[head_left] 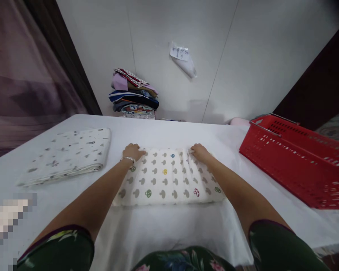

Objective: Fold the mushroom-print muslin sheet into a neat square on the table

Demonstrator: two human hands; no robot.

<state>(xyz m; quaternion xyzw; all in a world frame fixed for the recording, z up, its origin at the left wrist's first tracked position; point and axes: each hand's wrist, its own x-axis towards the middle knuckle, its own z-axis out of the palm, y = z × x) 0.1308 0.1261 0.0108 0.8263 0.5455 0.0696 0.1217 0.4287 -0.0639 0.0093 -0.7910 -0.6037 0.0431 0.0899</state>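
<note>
With left hand (132, 151) and right hand (200, 152) both apparently clamped on the far edge of the mushroom-print cloth (164, 180), near its two ends, though with fingertips too hidden to be sure. Spread flat on the white table (169, 133), so liable to slide askew if tugged harder at one end. Well to the right of that cloth, a red basket (288, 162), open to a knock from the right forearm (240, 190) on a wide sweep. To its left, apart from it, a grey-print folded cloth (73, 150), easily rumpled by a drag of the left forearm (98, 194). Faintly creased on the near side of the right hand, hence likely to pucker under uneven pull. Smallest hazard: possible snagging on the bracelet (127, 159), beside the cloth's far left corner.
</note>
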